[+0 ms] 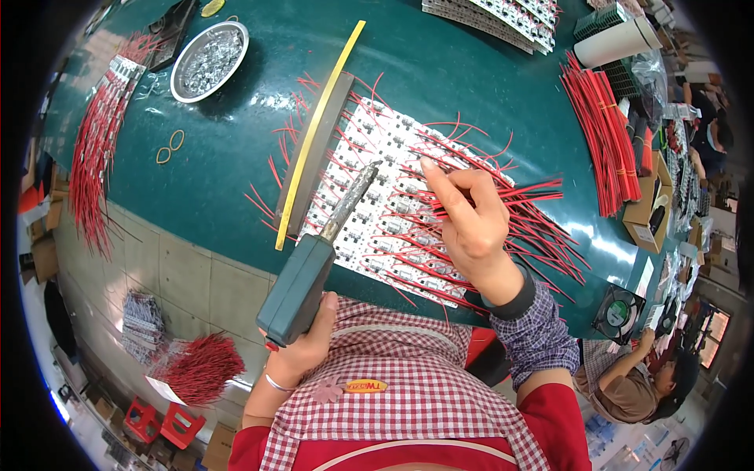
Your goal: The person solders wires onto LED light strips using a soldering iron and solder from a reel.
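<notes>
My left hand (308, 345) is wrapped round the handle of a dark green soldering gun (297, 286). Its metal shaft slants up and away, with the tip over the white circuit board panel (361, 208). Rows of small dark parts cover the panel, and many red wires (542, 228) fan out from its right side. Over that side, my right hand (477, 228) is closed on some red wires, whose blurred ends stick out to its right. Its index finger reaches toward the rows; the exact grip is partly hidden. A grey bar with a yellow strip (314, 141) lies across the panel's left part.
On the green table (236, 165) stand a bowl of small metallic pieces (210, 63) and a wired panel (102, 149). Rubber bands (170, 147) lie nearby. Red wire bundles (601, 133), a white roll (618, 41) and a small fan (619, 314) are at right. A co-worker (640, 381) sits beyond.
</notes>
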The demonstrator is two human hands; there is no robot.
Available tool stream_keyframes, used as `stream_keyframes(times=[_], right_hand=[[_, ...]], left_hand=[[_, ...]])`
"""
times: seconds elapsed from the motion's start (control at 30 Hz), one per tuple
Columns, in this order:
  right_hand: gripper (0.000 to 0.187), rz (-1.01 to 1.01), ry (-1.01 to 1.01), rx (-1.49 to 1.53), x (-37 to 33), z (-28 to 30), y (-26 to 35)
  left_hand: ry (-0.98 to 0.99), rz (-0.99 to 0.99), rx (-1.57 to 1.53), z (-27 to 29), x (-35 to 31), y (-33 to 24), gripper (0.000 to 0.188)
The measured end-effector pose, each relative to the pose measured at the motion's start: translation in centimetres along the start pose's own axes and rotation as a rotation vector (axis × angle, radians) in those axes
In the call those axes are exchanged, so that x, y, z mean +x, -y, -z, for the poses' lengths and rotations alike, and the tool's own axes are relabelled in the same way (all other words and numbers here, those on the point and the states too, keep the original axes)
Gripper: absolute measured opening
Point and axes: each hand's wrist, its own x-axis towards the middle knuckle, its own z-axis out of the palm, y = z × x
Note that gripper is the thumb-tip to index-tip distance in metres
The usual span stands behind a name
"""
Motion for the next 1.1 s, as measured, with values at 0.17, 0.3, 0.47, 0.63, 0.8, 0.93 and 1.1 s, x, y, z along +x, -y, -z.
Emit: stream_keyframes(times=[0.17, 0.3, 0.47, 0.63, 0.8, 0.93, 1.1], right_hand=[[0.058, -0.055, 0.123, -0.142, -0.9, -1.7, 0.7], [0.052, -0.08, 0.137, -0.091, -1.1, -2.2, 0.8], [0.047, -0.127, 0.074, 0.007, -1.2, -2.5, 0.9], [0.039, -0.126, 0.092, -0.04, -0.6, -2.1, 1.4], [0.044, -0.128, 0.141, -0.029, -0.9, -1.9, 1.2], [0.043, -0.079, 0.091, 0.001, -0.7, -2.1, 0.9], [0.045, -0.069, 0.075, -0.011, -0.9, -2.3, 0.9]], left_hand=[[-0.002, -0.013, -0.019, -0.1, -0.1, 0.4, 0.04], [-0.006, 0.014, 0.011, 0.1, -0.5, 0.7, 0.039], [-0.149, -0.1, 0.059, -0.7, 0.5, 0.7, 0.018], [-0.103, -0.067, 0.025, -0.6, 0.3, 1.4, 0.02], [-0.094, -0.047, 0.007, -0.7, 0.3, 1.6, 0.02], [-0.072, -0.08, 0.047, -0.7, 0.5, 1.4, 0.021], [-0.073, -0.054, 0.025, -0.7, 0.6, 1.4, 0.02]])
